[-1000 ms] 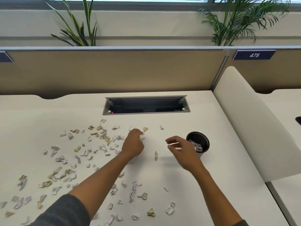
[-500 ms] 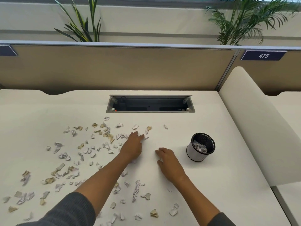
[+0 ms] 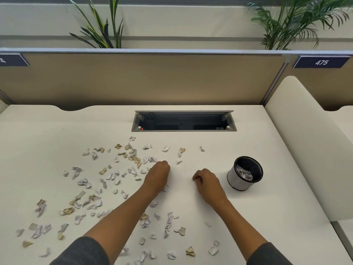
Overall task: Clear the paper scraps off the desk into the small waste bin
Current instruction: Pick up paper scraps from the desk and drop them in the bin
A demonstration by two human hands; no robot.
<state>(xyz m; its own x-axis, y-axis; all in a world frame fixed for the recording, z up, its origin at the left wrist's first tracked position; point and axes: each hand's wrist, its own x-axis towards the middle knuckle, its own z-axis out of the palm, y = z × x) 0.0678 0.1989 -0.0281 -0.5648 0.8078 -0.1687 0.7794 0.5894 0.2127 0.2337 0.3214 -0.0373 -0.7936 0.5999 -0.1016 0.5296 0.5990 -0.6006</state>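
Two hands over a scrap-strewn surface (image 3: 267, 188).
Both grips curled, contents unseen; bare room between right hand (image 3: 207, 181) and waste bin (image 3: 242, 176); paper scraps (image 3: 91, 180) crowd left hand (image 3: 158, 175).

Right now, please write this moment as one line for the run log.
phase: gathering | left hand: curled on desk among paper scraps | right hand: curled, contents unseen | waste bin: upright, partly filled

surface (image 3: 248, 217): matt off-white laminate, smooth. paper scraps (image 3: 86, 188): crumpled paper, white + tan, matt. waste bin (image 3: 239, 181): black mesh inside, prob metal; outer wall smooth white, slight sheen. cable tray (image 3: 183, 121): grey metal frame, satin. partition (image 3: 152, 79): tan cloth-like panel, matt, w/ grey metal trim. sleeves (image 3: 84, 251): grey knit.
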